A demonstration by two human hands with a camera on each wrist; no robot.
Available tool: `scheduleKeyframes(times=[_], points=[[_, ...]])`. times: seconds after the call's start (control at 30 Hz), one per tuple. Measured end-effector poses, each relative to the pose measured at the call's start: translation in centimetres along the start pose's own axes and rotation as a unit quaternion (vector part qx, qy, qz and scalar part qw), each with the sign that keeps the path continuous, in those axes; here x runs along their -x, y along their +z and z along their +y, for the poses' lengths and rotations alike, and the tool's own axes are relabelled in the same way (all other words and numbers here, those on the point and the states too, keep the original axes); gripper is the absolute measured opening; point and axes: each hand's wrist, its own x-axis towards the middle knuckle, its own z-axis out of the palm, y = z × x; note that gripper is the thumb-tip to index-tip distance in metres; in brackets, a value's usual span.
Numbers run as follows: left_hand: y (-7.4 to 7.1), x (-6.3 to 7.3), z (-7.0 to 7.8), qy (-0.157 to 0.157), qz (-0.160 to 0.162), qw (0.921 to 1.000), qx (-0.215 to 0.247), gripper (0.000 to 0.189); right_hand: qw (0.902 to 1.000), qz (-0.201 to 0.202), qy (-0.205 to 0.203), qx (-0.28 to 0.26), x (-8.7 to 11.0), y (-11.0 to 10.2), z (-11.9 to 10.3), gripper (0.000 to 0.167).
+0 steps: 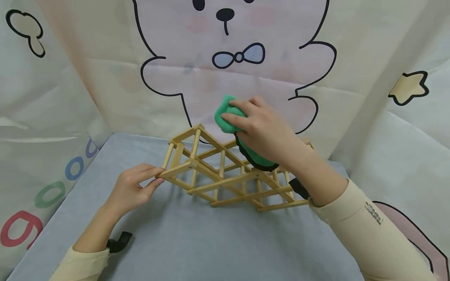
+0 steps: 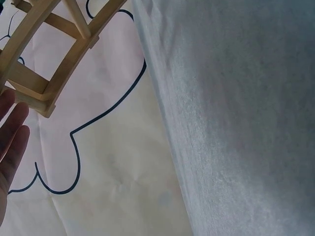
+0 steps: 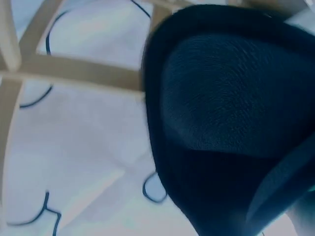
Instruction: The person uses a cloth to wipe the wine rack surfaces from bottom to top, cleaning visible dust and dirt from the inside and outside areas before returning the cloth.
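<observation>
A lattice-shaped wooden rack [image 1: 225, 181] of light slats and round dowels is held tilted over the table. My left hand [image 1: 135, 185] pinches its left end corner between thumb and fingers. In the left wrist view, fingers of that hand [image 2: 12, 140] show at the left edge beside the rack [image 2: 64, 73]. Above the rack's middle, my right hand [image 1: 265, 128] grips a bunched green cloth [image 1: 226, 117] with a dark border, part of which hangs down against the slats. A large dark, rimmed shape, seemingly the cloth [image 3: 221, 93], fills much of the right wrist view and hides the right fingers.
A grey-blue cloth covers the table [image 1: 218, 242]. Behind it hangs a pale sheet [image 1: 116, 89] printed with a cartoon bear, and similar printed sheets close off both sides. Black straps [image 1: 119, 242] sit at the wrists.
</observation>
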Motion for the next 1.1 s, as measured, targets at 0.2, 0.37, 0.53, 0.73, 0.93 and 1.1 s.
scheduleKeyframes(times=[0.2, 0.37, 0.53, 0.73, 0.93, 1.1], points=[[-0.2, 0.0, 0.0, -0.012, 0.006, 0.9998, -0.016, 0.043, 0.9983, 0.056, -0.005, 0.016, 1.1, -2.7, 1.0, 0.045], [-0.3, -1.5, 0.8, -0.035, 0.033, 0.9976, -0.05, 0.051, 0.9956, 0.08, -0.022, 0.042, 2.8, -4.5, 2.2, 0.045], [0.0, -4.2, 2.0, -0.035, 0.052, 0.9969, -0.048, 0.053, 0.9959, 0.08, 0.009, 0.04, 5.3, -5.8, 3.6, 0.049], [0.8, -6.6, 3.3, -0.003, 0.03, 0.9991, -0.031, 0.049, 0.9936, 0.092, 0.027, 0.059, 8.8, -6.6, 5.8, 0.05], [1.5, -7.4, 4.3, -0.015, -0.019, 0.9991, -0.034, 0.048, 0.9915, 0.087, 0.055, 0.08, 12.3, -7.0, 7.3, 0.051], [2.3, -7.6, 4.7, 0.0, -0.018, 0.999, -0.042, 0.051, 0.9904, 0.079, 0.072, 0.088, 15.1, -6.6, 8.2, 0.048]])
